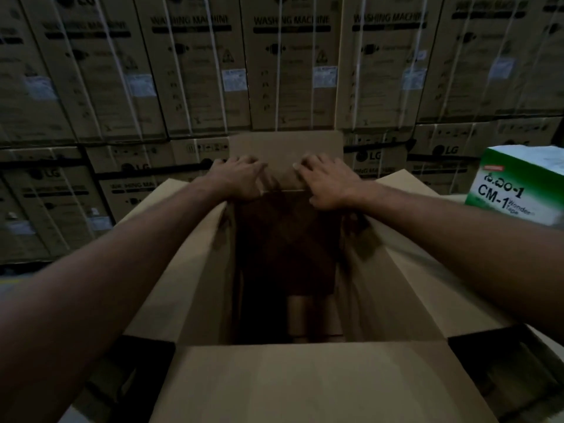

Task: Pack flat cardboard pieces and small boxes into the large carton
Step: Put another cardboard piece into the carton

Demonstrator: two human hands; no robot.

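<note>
A large open carton (311,380) stands right in front of me with its flaps spread outward. Both arms reach across its dark opening to the far side. My left hand (241,178) and my right hand (328,181) lie on the far flap (285,148) at its fold, fingers curved over the cardboard. Whether they grip or only press it is unclear. Deep inside the carton, near the bottom, something like small brown boxes (311,319) shows dimly.
A wall of stacked washing-machine cartons (290,62) with white straps fills the background. A green and white tape box (515,184) sits at the right, beside the carton's right flap (406,257). Dark gaps show at the carton's near corners.
</note>
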